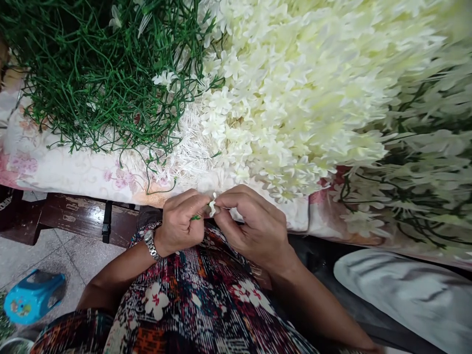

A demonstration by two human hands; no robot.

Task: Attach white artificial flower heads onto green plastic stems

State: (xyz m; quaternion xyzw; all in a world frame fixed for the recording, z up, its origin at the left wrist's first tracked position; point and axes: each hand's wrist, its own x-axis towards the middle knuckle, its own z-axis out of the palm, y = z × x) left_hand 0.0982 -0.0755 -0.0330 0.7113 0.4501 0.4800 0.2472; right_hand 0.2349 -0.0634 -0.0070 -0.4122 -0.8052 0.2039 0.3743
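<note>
Blue plastic stool point(31, 300) down on the speckled floor tiles point(70, 263), plus some random background stuff
So the stool's got a little colorful picture printed on its seat, too small for me to make out. A metal bowl point(19, 340) pokes in at the bottom left corner, near the stool and mostly cut off. Above them there's a dark brown wooden plank point(81, 221), pretty scuffed with a shiny spot, and a black strap with a buckle point(106, 223) runs across it. Counter's covered in a pale cloth point(73, 169) with pinkish flowers printed on it. Way over on the right is a big rounded whitish fabric shape point(401, 295) with gray creases, can't tell what it is.
</note>
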